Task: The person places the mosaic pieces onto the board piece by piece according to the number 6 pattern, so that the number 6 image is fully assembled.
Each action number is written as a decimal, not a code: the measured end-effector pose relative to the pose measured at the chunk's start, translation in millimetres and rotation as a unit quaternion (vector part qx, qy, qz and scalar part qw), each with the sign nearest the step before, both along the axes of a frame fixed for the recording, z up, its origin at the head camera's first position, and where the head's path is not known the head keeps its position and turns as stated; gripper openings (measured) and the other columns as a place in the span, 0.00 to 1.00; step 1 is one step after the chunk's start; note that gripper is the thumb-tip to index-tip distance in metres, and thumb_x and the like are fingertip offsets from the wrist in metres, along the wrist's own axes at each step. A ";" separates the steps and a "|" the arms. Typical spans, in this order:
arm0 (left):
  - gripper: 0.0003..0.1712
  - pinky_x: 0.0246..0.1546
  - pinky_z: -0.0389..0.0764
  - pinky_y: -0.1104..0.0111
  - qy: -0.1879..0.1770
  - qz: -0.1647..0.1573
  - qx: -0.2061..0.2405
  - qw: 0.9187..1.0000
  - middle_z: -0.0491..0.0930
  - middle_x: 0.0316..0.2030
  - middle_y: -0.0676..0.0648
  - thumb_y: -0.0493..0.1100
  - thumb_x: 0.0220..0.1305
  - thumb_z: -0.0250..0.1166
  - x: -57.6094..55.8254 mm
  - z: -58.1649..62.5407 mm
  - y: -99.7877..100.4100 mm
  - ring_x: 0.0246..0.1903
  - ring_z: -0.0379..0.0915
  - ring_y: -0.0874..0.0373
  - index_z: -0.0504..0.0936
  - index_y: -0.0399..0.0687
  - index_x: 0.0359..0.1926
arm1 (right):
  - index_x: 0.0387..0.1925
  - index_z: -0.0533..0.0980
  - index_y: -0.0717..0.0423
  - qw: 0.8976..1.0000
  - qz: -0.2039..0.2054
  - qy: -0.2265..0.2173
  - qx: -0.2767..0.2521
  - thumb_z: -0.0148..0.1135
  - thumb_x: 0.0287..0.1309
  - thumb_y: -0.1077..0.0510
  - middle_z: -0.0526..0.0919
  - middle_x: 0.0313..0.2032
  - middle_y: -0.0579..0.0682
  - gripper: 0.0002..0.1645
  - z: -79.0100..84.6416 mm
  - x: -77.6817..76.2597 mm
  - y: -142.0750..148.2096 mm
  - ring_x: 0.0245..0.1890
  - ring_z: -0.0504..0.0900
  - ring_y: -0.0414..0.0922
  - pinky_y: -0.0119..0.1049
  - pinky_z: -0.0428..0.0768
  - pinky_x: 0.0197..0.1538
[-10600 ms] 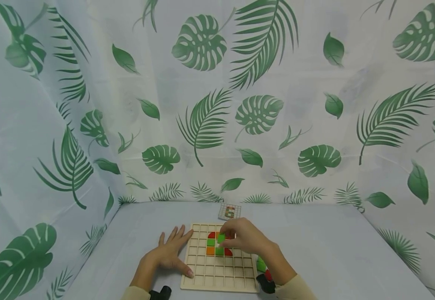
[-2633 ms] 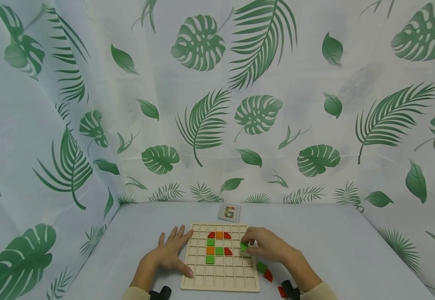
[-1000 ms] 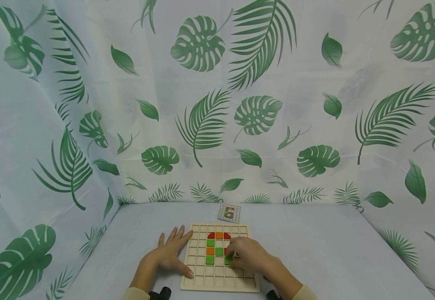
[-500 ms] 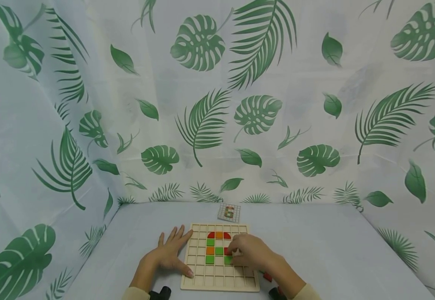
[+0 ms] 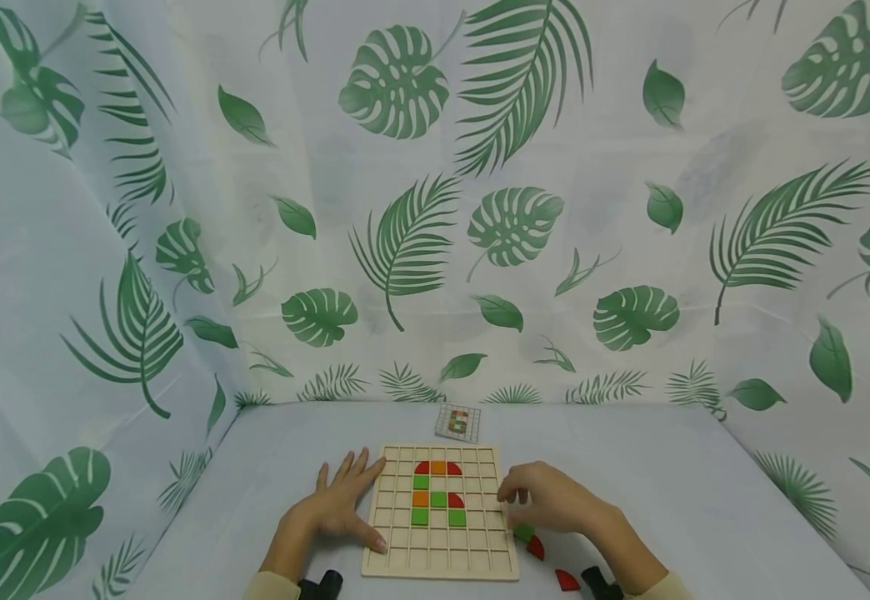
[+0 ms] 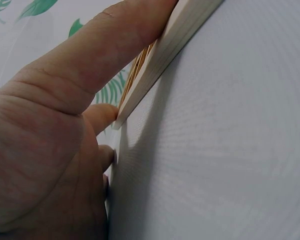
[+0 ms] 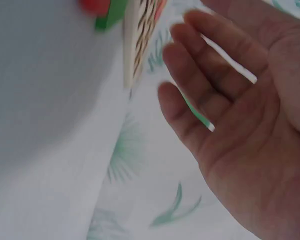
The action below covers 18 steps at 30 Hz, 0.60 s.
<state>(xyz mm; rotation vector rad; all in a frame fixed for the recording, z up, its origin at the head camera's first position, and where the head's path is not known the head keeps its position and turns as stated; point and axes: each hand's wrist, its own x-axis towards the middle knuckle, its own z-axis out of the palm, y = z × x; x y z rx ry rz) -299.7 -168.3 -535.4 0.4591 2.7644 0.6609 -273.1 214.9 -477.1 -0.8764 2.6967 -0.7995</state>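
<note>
A wooden grid board [image 5: 405, 552] lies on the table with coloured tiles in its cells. They include a red quarter-round tile [image 5: 456, 501], an orange square tile [image 5: 438, 468] and a green square tile [image 5: 457, 517]. My left hand [image 5: 337, 507] has its fingers spread, with index finger and thumb resting on the board's left edge; the left wrist view shows the thumb against the board's side [image 6: 162, 62]. Just off the board's right edge, my right hand [image 5: 555, 500] hovers with loosely bent fingers over a loose green tile [image 5: 524, 532]. Nothing shows within its fingers [image 7: 185, 65] in the right wrist view.
A small pattern card [image 5: 458, 422] printed with a coloured grid lies behind the board. To the board's right are a loose red tile [image 5: 536, 547] touching the green one and another red tile [image 5: 567, 579] nearer me. Leaf-patterned cloth [image 5: 525, 350] stands around the table.
Earlier my right hand brought a green square to the board's lower right cell and let go. Now it has moved right, off the board to the loose tiles. The left hand stays put.
</note>
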 end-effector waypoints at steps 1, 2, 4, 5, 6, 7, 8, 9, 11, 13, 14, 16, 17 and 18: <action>0.80 0.74 0.28 0.27 0.000 0.000 0.000 1.000 0.42 0.84 0.38 0.76 0.30 0.83 0.1 0.2 0.0 0.83 0.31 0.35 0.55 0.57 0.83 | 0.39 0.87 0.49 1.000 0.001 -0.017 -0.004 0.80 0.51 0.58 0.86 0.36 0.39 0.12 0.1 1.3 5.7 0.35 0.79 0.36 0.31 0.80 0.38; 0.80 0.74 0.28 0.27 0.000 0.000 0.000 1.000 0.42 0.84 0.38 0.76 0.30 0.83 0.1 0.3 0.0 0.83 0.31 0.35 0.55 0.57 0.83 | 0.38 0.87 0.48 0.999 0.003 -0.034 -0.009 0.80 0.50 0.59 0.86 0.35 0.39 0.12 0.2 2.8 11.0 0.35 0.79 0.36 0.31 0.80 0.37; 0.80 0.74 0.28 0.27 0.001 0.000 -0.001 1.000 0.42 0.84 0.38 0.76 0.30 0.83 0.0 0.2 -0.1 0.83 0.31 0.35 0.55 0.57 0.83 | 0.35 0.87 0.47 0.998 0.014 -0.062 -0.016 0.81 0.48 0.60 0.86 0.33 0.40 0.12 -0.4 5.5 21.4 0.33 0.80 0.36 0.31 0.80 0.36; 0.80 0.74 0.28 0.27 0.001 0.000 -0.002 1.000 0.42 0.84 0.39 0.76 0.30 0.83 -0.2 0.1 -0.3 0.83 0.31 0.36 0.55 0.57 0.83 | 0.34 0.87 0.46 0.997 0.021 -0.075 -0.019 0.82 0.47 0.60 0.86 0.32 0.40 0.12 -1.0 6.6 26.1 0.32 0.80 0.36 0.30 0.80 0.35; 0.80 0.74 0.28 0.27 0.001 0.000 -0.003 1.000 0.42 0.84 0.39 0.76 0.30 0.83 -0.3 0.0 -0.5 0.83 0.31 0.36 0.55 0.57 0.83 | 0.33 0.87 0.46 0.996 0.030 -0.086 -0.021 0.83 0.46 0.60 0.86 0.32 0.40 0.12 -1.4 7.9 30.5 0.32 0.80 0.35 0.30 0.80 0.35; 0.80 0.74 0.28 0.27 0.002 -0.001 -0.003 1.000 0.42 0.84 0.39 0.76 0.30 0.83 -0.4 -0.1 -0.7 0.83 0.31 0.36 0.55 0.57 0.83 | 0.33 0.87 0.46 0.994 0.041 -0.097 -0.024 0.83 0.45 0.60 0.86 0.31 0.41 0.13 -1.7 9.3 34.3 0.31 0.80 0.35 0.29 0.80 0.35; 0.80 0.74 0.28 0.27 0.002 -0.001 -0.003 1.000 0.42 0.84 0.39 0.76 0.31 0.83 -0.6 -0.3 -1.0 0.83 0.31 0.36 0.55 0.58 0.83 | 0.32 0.88 0.46 0.993 0.050 -0.108 -0.025 0.84 0.44 0.60 0.87 0.31 0.41 0.13 -2.0 10.7 37.5 0.30 0.79 0.34 0.29 0.80 0.34; 0.80 0.74 0.28 0.27 0.003 -0.002 -0.003 1.000 0.42 0.84 0.39 0.76 0.31 0.82 -0.6 -0.4 -1.3 0.83 0.31 0.36 0.55 0.58 0.83 | 0.32 0.88 0.46 0.991 0.058 -0.121 -0.026 0.84 0.43 0.60 0.87 0.30 0.41 0.13 -2.1 12.1 40.1 0.29 0.79 0.34 0.28 0.79 0.33; 0.80 0.74 0.28 0.27 0.004 -0.004 -0.002 1.000 0.42 0.84 0.39 0.76 0.31 0.82 -0.4 -0.3 -1.7 0.83 0.31 0.35 0.54 0.57 0.83 | 0.30 0.88 0.47 0.987 0.066 -0.148 -0.022 0.85 0.41 0.62 0.86 0.29 0.42 0.13 -2.1 15.2 43.5 0.27 0.77 0.33 0.27 0.78 0.32; 0.80 0.74 0.28 0.27 0.005 -0.007 0.000 1.000 0.42 0.84 0.38 0.76 0.32 0.82 0.2 0.4 -1.9 0.83 0.31 0.35 0.54 0.57 0.83 | 0.28 0.88 0.50 0.982 0.059 -0.177 -0.010 0.85 0.39 0.64 0.85 0.27 0.43 0.13 -1.6 18.6 44.8 0.26 0.76 0.34 0.27 0.75 0.31; 0.80 0.74 0.28 0.27 0.005 -0.008 0.002 1.000 0.42 0.84 0.38 0.76 0.32 0.82 0.5 0.7 -1.8 0.83 0.31 0.35 0.54 0.57 0.83 | 0.27 0.87 0.50 0.981 0.050 -0.188 0.000 0.85 0.38 0.65 0.84 0.25 0.44 0.14 -1.5 20.1 45.0 0.25 0.75 0.34 0.27 0.74 0.30; 0.79 0.74 0.28 0.27 0.004 -0.010 0.006 1.000 0.42 0.84 0.38 0.76 0.32 0.82 1.4 1.8 -1.3 0.83 0.31 0.35 0.54 0.57 0.83 | 0.25 0.85 0.51 0.980 0.038 -0.195 0.021 0.85 0.36 0.66 0.81 0.23 0.43 0.15 -2.1 22.7 44.2 0.23 0.74 0.34 0.27 0.72 0.28; 0.79 0.74 0.28 0.27 0.003 -0.010 0.008 1.000 0.42 0.84 0.37 0.76 0.32 0.82 1.9 2.4 -1.1 0.83 0.31 0.35 0.54 0.56 0.83 | 0.24 0.84 0.51 0.980 0.030 -0.195 0.033 0.85 0.35 0.67 0.80 0.22 0.42 0.17 -2.7 23.7 43.5 0.23 0.73 0.35 0.27 0.71 0.28; 0.79 0.74 0.28 0.27 0.002 -0.011 0.010 1.000 0.42 0.84 0.37 0.76 0.32 0.82 2.4 2.9 -0.8 0.83 0.31 0.35 0.54 0.56 0.83 | 0.24 0.82 0.50 0.980 0.024 -0.193 0.045 0.86 0.35 0.67 0.80 0.21 0.42 0.18 -3.4 24.4 42.5 0.22 0.73 0.35 0.27 0.71 0.27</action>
